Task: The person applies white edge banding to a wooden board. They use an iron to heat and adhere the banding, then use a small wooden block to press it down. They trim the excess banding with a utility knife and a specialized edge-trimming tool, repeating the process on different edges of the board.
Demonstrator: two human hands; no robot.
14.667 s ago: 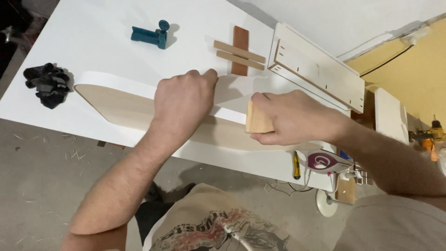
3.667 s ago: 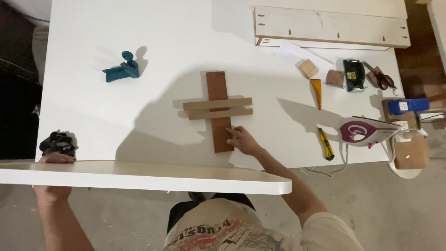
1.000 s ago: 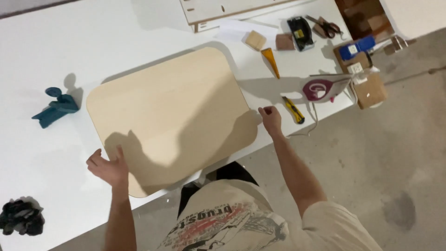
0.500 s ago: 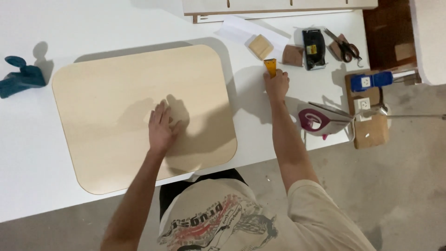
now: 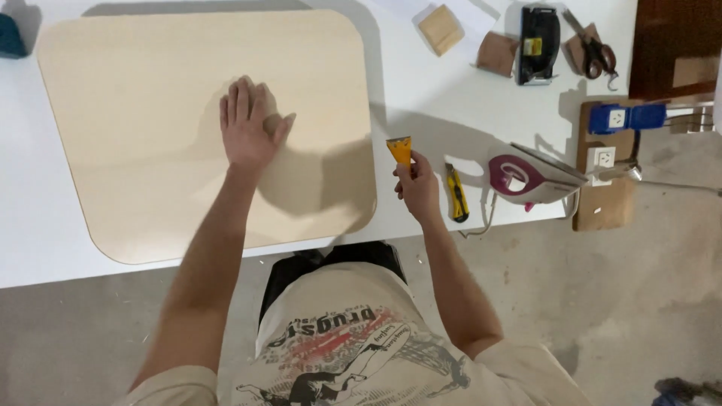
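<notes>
A large light wooden board point(image 5: 135, 135) with rounded corners lies flat on the white table point(image 5: 421, 113). My left hand point(image 5: 248, 126) rests palm down on the board's middle, fingers spread a little. My right hand point(image 5: 417, 184) is just off the board's right edge, near the table's front. It grips a small yellow scraper point(image 5: 399, 149), whose blade points away from me.
A yellow utility knife point(image 5: 456, 192) lies right of my right hand, then a white and magenta iron point(image 5: 530, 174). Farther back are a wood block point(image 5: 441, 28), sandpaper point(image 5: 498, 53), a black tool point(image 5: 538, 34) and scissors point(image 5: 598, 46). A teal object point(image 5: 10, 36) sits at far left.
My right hand has picked up the yellow scraper and drawn it back toward the table's front. The left hand stays flat on the board.
</notes>
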